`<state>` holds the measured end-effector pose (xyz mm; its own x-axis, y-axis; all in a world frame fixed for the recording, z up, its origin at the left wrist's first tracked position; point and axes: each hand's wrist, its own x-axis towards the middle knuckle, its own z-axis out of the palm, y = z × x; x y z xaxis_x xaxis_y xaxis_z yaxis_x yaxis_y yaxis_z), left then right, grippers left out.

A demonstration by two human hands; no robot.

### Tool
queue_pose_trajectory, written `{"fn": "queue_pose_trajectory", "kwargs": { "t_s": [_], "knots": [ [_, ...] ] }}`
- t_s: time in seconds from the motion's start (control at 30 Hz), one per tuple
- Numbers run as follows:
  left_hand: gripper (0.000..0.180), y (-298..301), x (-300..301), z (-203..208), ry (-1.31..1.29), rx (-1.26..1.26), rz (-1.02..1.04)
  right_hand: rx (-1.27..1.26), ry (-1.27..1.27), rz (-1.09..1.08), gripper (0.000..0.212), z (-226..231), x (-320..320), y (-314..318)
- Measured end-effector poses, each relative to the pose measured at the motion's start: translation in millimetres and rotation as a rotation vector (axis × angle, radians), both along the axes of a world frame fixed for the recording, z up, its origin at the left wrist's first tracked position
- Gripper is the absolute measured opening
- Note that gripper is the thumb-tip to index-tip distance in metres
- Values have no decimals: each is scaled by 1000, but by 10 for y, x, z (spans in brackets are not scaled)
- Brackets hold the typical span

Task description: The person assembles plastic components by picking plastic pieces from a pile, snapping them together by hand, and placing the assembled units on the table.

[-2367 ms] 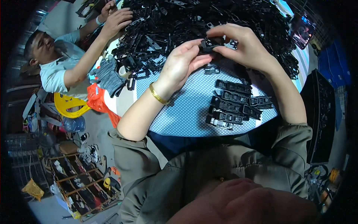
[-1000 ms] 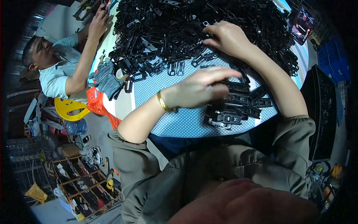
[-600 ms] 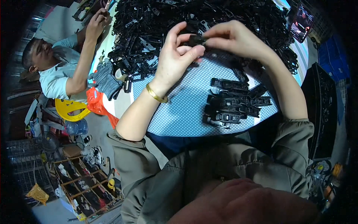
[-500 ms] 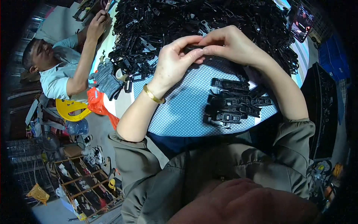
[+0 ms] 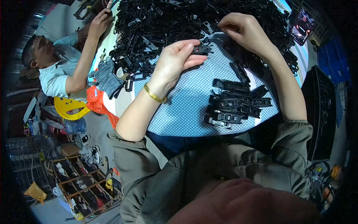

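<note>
My left hand (image 5: 172, 61), with a gold bracelet on its wrist, grips a small black plastic clip-like part (image 5: 202, 49) between thumb and fingers. Its far end sticks out to the right over the dotted cloth. My right hand (image 5: 246, 31) is apart from it, at the near edge of a big heap of black parts (image 5: 167, 26). The right fingers are bent together in a pinch; whatever is between them is too small to make out. Closer to me, on the right of the cloth, several similar black parts (image 5: 235, 102) lie in a rough row, one (image 5: 239, 72) set at a slant beyond them.
A blue-and-white dotted cloth (image 5: 179, 108) covers the near work surface. At left lie a grey glove (image 5: 107, 76), a tape roll (image 5: 121, 73) and an orange bag (image 5: 96, 101). Another person (image 5: 61, 71) sits at the left side. A phone (image 5: 301, 28) stands far right.
My hands were together around a part; now they are apart. The right hand has moved away to the right and farther off, leaving the black part in my left hand.
</note>
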<state>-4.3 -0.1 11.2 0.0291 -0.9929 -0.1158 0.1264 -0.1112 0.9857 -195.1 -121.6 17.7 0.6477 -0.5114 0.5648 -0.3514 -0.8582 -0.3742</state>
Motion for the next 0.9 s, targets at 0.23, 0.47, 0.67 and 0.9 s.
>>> {"fn": "queue_pose_trajectory", "kwargs": {
  "t_s": [0.23,0.47,0.67,0.9],
  "knots": [
    [33,-1,-14,-92,331,70,-47,-171,-46,286,16,-18,181,336],
    [32,13,-73,-102,294,45,66,-204,-124,289,17,13,188,362],
    [31,13,-58,-131,371,24,63,-213,-89,276,16,-54,241,417],
    [33,13,14,-145,497,-3,-41,-398,-166,274,26,-141,297,417]
  ]
}}
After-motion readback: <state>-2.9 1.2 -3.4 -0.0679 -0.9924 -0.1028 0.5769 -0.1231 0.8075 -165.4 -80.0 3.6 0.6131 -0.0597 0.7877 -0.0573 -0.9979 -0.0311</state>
